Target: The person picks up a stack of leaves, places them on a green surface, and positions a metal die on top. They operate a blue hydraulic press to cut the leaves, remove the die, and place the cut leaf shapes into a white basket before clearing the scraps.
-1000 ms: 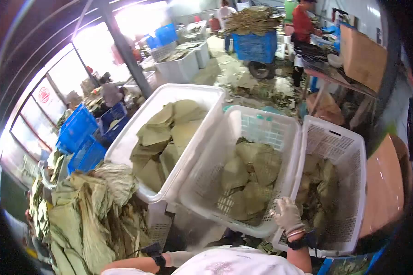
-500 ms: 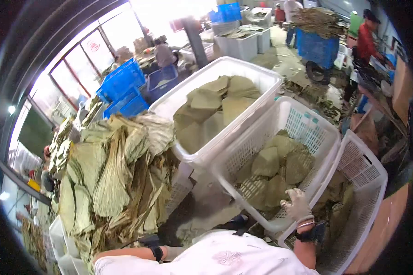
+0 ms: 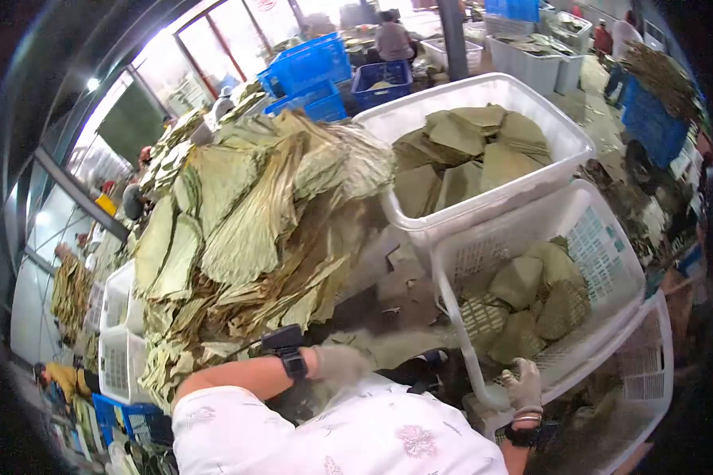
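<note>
My right hand [image 3: 523, 387], in a pale glove, is beside the near edge of a white perforated basket [image 3: 523, 229]. Its fingers are bent but apart, with nothing visible in them. Inside that basket lie several flat, greenish-brown cut leaf pieces [image 3: 518, 283]. My left hand [image 3: 342, 364], also gloved, is close in front of my body and smeared by motion, so its fingers do not show clearly. The nearest thing to it is a tall stack of large, dried, pleated leaves [image 3: 245, 226] on my left.
A solid white tub [image 3: 420, 226] with more leaf pieces adjoins the basket's far side. Another perforated basket [image 3: 650, 364] stands at the right. Blue crates [image 3: 309, 67] are behind the leaf stack. A person [image 3: 392, 39] sits farther back, near a dark post [image 3: 453, 39].
My view has swung left, so the leaf stack and baskets appear farther right. My left forearm has come up beside the stack. My right hand has drawn back from over the basket to its edge.
</note>
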Available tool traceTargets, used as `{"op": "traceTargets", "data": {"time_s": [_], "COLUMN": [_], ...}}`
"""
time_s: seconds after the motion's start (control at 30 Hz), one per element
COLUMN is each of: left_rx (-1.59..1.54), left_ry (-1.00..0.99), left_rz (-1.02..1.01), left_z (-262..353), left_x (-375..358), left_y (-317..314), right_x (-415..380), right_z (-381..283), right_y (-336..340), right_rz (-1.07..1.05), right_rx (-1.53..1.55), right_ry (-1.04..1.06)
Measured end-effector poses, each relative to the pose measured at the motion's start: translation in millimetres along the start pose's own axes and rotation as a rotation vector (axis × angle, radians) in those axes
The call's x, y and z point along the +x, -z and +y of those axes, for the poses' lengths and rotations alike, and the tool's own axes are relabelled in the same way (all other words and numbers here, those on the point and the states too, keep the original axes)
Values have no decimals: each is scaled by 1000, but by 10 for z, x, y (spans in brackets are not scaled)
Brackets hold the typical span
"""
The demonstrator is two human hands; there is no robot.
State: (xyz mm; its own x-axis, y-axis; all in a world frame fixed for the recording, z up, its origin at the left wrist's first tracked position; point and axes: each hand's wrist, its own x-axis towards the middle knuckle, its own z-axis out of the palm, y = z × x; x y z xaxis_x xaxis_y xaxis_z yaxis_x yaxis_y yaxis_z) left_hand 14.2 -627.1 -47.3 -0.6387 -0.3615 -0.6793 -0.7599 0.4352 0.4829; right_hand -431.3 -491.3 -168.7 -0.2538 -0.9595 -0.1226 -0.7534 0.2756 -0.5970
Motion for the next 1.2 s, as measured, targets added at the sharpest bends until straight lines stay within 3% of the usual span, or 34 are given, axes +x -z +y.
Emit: {"op": "traceTargets", "data": {"time_s": [0.07, 0.13, 0.23, 0.3, 0.37, 0.4, 0.43, 0.47, 0.5, 0.53, 0.57, 0.63, 0.67, 0.73, 0.83, 0.9, 0.97, 1.07, 1.2], "left_rx": [-75, -334, -188, -43, 53, -61, -69, -127, -104, -48, -89, -122, -227, -267, -377, -404, -342, -458, -811], "left_ry": [-26, -263, -211, -116, 91, 101, 331, 290, 307, 449, 731, 1013, 1273, 1403, 1520, 1602, 1371, 1227, 1024], "left_rz": [287, 616, 581, 760, 958, 1170, 1057, 1292, 1386, 1466, 1538, 1587, 1492, 1526, 1671, 1625, 1542, 1606, 1660], "left_z": [318, 759, 925, 731, 296, 166, -134, -798, -1154, -1513, -1993, -2860, -3005, -3706, -4369, -4873, -5336, -5946, -6659], "left_x": [130, 101, -362, -867, -1288, -1583, -1909, -2141, -2504, -2846, -3169, -3833, -4077, -4490, -4756, -4898, -5051, -5122, -5233], "left_y": [221, 434, 851, 1128, 1366, 1433, 1622, 1564, 1569, 1521, 1416, 1100, 1041, 743, 497, 426, 371, 275, 160], "right_x": [16, 14, 111, 121, 197, 222, 272, 307, 334, 290, 298, 349, 358, 392, 487, 641, 721, 694, 714], "right_z": [-41, 122, 105, 141, -8, -107, -196, 83, 0, -184, -363, -512, -695, -1151, -1562, -1542, -1417, -2197, -2486], "right_y": [-62, -249, -248, -338, -246, -198, -196, -408, -440, -411, -412, -530, -513, -464, -620, -832, -1085, -1081, -1209], "right_rz": [-46, -69, -126, -90, -142, -217, -293, -160, -165, -171, -178, -141, -257, -415, -472, -459, -307, -329, -294], "right_rx": [-18, -78, -163, -102, -98, -116, -136, -188, -189, -160, -131, -141, -192, -305, -346, -352, -332, -289, -467], "right_ry": [-34, 0, 97, 56, 100, 67, 34, 120, 141, 56, -30, 4, -52, -128, -148, -116, -45, -15, 65]}}
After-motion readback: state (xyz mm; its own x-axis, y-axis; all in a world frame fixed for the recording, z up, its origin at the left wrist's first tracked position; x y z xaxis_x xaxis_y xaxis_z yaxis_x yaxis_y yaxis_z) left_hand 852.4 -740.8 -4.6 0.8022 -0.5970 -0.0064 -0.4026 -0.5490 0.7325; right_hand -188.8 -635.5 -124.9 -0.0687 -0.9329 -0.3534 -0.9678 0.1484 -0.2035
